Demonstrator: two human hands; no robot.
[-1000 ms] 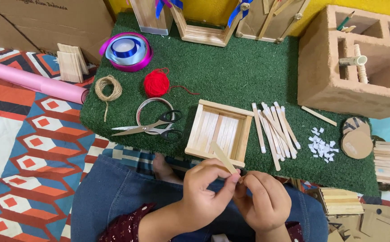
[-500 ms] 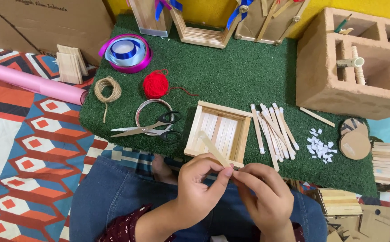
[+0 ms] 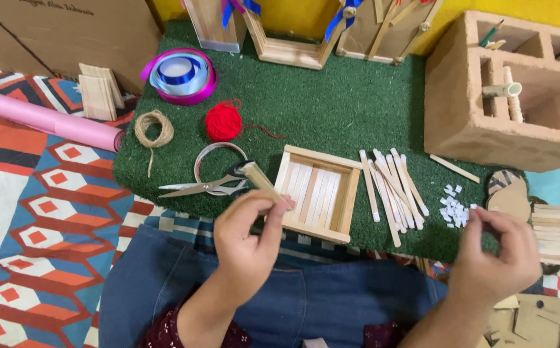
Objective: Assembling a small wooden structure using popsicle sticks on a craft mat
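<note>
Since half a second ago the two hands have parted: the right hand (image 3: 495, 258) has swung out to the right, while the left hand (image 3: 249, 235) has stayed near the middle above the lap. That left hand pinches a flat pale wooden craft stick (image 3: 264, 183) between thumb and fingers, its free end tilted up and to the left, over the green artificial-turf mat (image 3: 331, 96). Just beside it lies the shallow square tray of glued wooden sticks (image 3: 317, 192), with the black-handled scissors (image 3: 206, 187) on its other side. The right hand hovers with fingertips curled together next to a small scatter of white paper bits (image 3: 452, 207); it may be pinching one, though the view is too small to tell. Between tray and bits lies a loose bundle of plain wooden sticks (image 3: 392, 187). Farther back sit a ball of red yarn (image 3: 222, 122) and a coil of brown twine (image 3: 153, 127).
</note>
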